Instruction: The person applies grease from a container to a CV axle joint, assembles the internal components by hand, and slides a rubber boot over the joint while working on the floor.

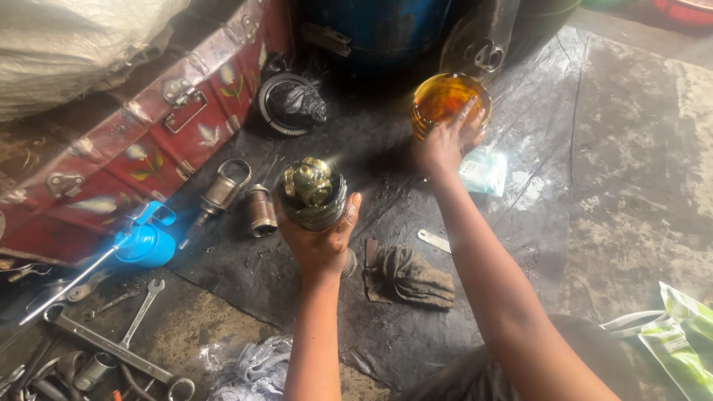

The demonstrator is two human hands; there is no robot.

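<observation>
Green packet (687, 338) bottom right; pale sachet (483, 170), perhaps.
</observation>
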